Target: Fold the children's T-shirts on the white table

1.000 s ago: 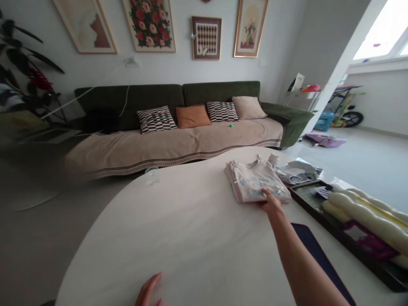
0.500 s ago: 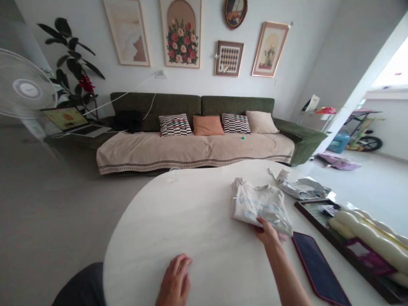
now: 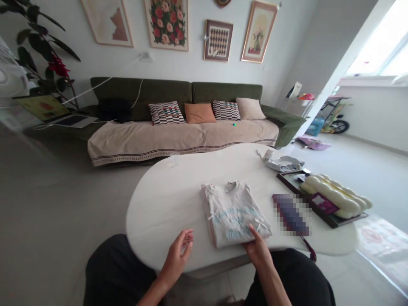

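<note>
A folded light grey T-shirt with blue lettering and small white bows lies on the white table, with more folded cloth showing beneath its left edge. My right hand grips its lower right edge, thumb on top and the other fingers hidden underneath. To the left of the shirt, apart from it, my left hand hovers by the table's front edge. Its fingers are loosely bent, the thumb stands away from them, and nothing is in it.
Right of the shirt lies a dark, pixelated flat object. Beyond it a dark-rimmed tray carries a cream puffy item. A crumpled silver-white packet lies at the back right. A green sofa stands behind the table.
The shirt has come nearer to me and leftward on the table, drawn by my right hand. My left hand has lifted and its fingers have turned toward the shirt. The view has shifted.
</note>
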`<state>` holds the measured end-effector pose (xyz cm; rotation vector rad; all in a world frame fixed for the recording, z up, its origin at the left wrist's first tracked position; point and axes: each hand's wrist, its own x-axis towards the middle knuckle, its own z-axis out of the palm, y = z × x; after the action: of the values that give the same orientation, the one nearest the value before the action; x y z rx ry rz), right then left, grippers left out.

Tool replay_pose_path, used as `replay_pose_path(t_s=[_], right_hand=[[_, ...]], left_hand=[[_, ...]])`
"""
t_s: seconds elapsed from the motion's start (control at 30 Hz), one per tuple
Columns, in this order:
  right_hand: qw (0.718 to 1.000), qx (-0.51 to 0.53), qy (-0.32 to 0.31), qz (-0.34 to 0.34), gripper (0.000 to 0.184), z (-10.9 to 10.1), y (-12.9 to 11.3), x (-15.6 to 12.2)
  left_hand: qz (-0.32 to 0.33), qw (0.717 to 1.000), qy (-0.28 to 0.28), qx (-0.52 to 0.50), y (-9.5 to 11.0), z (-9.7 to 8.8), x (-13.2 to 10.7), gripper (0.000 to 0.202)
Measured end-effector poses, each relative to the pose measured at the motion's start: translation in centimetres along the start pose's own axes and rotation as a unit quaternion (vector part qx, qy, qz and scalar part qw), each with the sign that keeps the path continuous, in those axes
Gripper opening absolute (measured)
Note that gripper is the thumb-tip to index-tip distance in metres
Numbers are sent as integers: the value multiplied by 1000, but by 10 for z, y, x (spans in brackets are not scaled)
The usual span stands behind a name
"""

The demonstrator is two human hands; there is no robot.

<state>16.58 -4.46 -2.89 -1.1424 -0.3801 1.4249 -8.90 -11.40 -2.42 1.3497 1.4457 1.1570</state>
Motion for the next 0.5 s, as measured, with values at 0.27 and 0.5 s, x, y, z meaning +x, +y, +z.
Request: replay_pose_path(t_s=[0.27,0.5], right_hand=[[987,-66,77,-123,39,75,-21,17],[917,-242,-179,-261,42,200,-27,-38]], left_hand=[[-108,979,-41,-171,15,-36,-22,58],[-183,913,84,-355,33,-120,21,51]])
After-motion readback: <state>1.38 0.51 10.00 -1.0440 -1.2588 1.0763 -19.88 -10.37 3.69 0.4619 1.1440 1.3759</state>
